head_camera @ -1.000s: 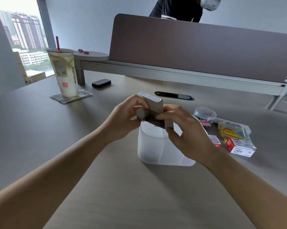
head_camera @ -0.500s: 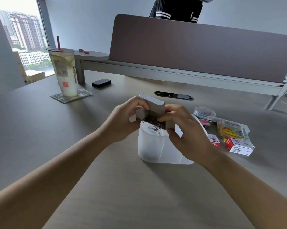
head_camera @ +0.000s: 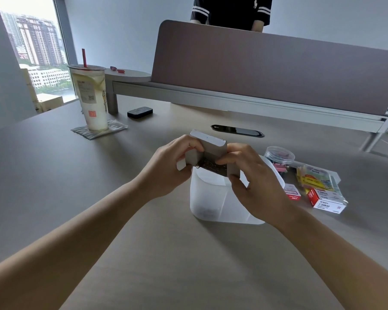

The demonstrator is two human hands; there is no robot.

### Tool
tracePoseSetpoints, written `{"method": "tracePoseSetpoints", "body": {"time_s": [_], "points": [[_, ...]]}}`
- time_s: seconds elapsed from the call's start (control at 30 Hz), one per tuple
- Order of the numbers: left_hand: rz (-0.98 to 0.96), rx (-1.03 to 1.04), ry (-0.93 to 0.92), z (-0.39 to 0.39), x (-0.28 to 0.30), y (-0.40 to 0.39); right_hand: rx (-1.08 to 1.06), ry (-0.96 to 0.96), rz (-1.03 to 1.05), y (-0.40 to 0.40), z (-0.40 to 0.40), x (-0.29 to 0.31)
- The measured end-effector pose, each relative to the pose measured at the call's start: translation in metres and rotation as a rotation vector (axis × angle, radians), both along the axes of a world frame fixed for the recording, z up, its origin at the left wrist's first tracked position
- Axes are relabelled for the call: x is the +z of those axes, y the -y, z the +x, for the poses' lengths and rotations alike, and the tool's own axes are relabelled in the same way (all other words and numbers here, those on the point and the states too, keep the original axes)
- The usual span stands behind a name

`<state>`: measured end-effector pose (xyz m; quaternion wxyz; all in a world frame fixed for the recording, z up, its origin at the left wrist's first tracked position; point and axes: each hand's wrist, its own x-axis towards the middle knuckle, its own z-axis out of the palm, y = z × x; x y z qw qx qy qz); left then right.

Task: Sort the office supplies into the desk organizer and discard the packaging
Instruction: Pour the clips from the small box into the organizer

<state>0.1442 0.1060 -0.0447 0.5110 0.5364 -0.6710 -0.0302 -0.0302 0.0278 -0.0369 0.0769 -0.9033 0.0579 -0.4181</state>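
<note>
While both hands' fingers (head_camera: pixel 189 145) pinch box (head_camera: pixel 207 148), paper clips (head_camera: pixel 207 164) spilling over organizer (head_camera: pixel 211 198)

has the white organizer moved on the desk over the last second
No. The white organizer sits in the same spot relative to the round clip tub and the cable slot behind it; only the camera shifted.

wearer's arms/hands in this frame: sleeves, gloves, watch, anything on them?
Nothing worn that shows. Both forearms are bare to the bottom edge of the frame, no sleeve in view. Left hand and right hand: no gloves, rings, watch or wristband visible.
</note>
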Motion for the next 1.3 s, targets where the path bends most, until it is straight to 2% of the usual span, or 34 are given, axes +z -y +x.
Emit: {"method": "tracePoseSetpoints", "body": {"time_s": [1.0,1.3], "points": [[-0.044,0.028,0.056,-0.0017,-0.0057,-0.0004,-0.085,-0.01,-0.14,-0.0049,-0.0011,-0.0005],[-0.093,0.008,0.099,-0.0054,-0.0032,-0.0038,-0.146,-0.021,-0.252,0.0013,-0.0053,-0.0028]]}}
